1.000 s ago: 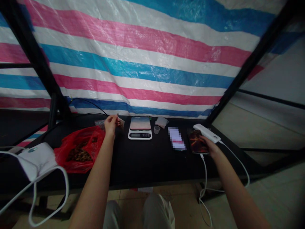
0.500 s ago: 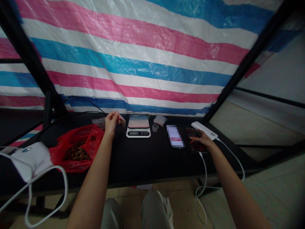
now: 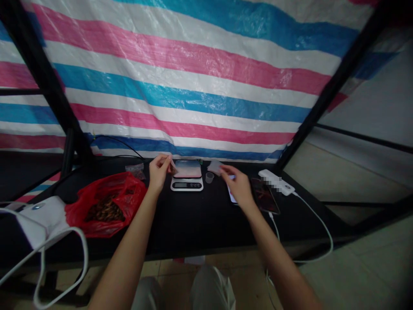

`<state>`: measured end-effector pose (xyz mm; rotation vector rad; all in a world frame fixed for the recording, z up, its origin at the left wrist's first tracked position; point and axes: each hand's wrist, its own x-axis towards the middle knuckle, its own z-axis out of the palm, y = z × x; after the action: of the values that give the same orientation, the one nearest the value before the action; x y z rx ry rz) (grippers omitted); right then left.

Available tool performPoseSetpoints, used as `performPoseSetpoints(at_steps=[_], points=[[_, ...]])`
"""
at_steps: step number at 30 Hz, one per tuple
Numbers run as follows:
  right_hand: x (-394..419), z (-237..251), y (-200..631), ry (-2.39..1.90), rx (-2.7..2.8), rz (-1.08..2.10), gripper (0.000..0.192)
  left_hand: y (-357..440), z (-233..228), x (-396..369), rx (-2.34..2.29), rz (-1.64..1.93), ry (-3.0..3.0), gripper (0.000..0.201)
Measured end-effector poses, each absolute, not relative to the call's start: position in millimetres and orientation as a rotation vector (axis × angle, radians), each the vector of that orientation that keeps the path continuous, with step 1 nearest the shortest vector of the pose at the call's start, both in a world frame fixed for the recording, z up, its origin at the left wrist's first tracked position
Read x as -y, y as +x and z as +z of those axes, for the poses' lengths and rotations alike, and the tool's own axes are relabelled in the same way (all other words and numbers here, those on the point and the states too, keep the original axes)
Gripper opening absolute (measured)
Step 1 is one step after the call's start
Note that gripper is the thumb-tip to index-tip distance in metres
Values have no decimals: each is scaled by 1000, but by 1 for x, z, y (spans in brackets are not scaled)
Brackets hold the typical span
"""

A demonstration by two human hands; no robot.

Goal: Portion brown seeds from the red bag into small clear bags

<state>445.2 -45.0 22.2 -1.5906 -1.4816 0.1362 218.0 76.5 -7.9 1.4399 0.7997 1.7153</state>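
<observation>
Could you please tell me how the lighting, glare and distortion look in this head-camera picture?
Head view: dim light, the black tabletop nearly swallowing detail; soft glare on the striped pink, blue and white plastic tarp; wide-angle bending of the black frame poles; a pixelated patch on the white power bank; both hands slightly soft.

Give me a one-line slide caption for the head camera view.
Left hand holds a small packet beside the scale; right hand hovers over a phone.
</observation>
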Motion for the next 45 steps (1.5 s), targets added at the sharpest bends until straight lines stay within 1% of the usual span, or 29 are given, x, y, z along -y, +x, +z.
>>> performPoseSetpoints(at_steps=[3,7,11,16,19,22,24,26,28,31,33,35,38,45], points=[[17,21,378,-1551,1638,232,33,230,-18,-74,-769,1585,1589,23],[-12,12,339,-1545,1603,203,21,233,-31,-84,-734,1475,1606,25],[-20,5,332,-1452,1480,99,22,230,-29,-85,-682,1566,1483,26],[-25,-10,337,-1348,1471,244,15,232,-21,-77,-671,1531,1520,24],[-28,-17,337,-1313,1451,259,19,236,-20,-75,-642,1506,1543,24],[-22,-15,339,-1367,1463,237,24,236,-20,-75,-630,1501,1551,25],[-12,-9,354,-1402,1477,187,27,234,-20,-75,-652,1534,1544,25],[3,-2,389,-1399,1438,83,30,231,-18,-75,-688,1599,1514,26],[19,3,444,-1424,1327,-80,33,228,-17,-76,-719,1670,1457,27],[40,0,542,-1633,1225,-282,36,226,-13,-77,-745,1728,1372,26],[48,-9,598,-1778,1363,-276,35,226,-12,-78,-749,1732,1354,26],[52,-21,634,-1893,1533,-245,35,226,-12,-78,-747,1722,1365,26],[50,-37,654,-2007,1654,-271,36,226,-14,-79,-765,1703,1389,26],[44,-47,647,-2112,1744,-285,35,224,-18,-81,-806,1677,1406,26]])
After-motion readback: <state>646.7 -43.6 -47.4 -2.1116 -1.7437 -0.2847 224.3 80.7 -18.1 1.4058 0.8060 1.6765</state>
